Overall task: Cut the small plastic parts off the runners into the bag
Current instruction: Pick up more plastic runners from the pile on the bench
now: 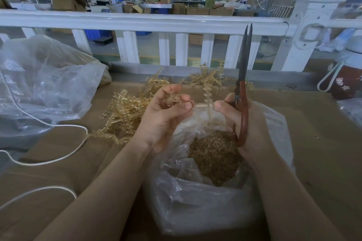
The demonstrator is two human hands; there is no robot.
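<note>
The runner (207, 92) stands upright above the open mouth of the bag (207, 197), which sits at the near edge of the cardboard-covered tabletop (313, 133) and already holds a heap of cut parts (213, 154). It looks a light, thin, fairly stiff strip of translucent amber plastic with small parts along both sides; likely springy and easy to snap, so it is best taken by its bare stem. The left hand (166, 115) is raised palm-up with fingers curled; it seems to pinch some plastic, though exactly what cannot be told. The right hand (244, 121) grips the scissors (243, 84), blades nearly together and pointing up, while its thumb presses near the runner's stem. More uncut runners (125, 111) lie piled toward the far edge.
</note>
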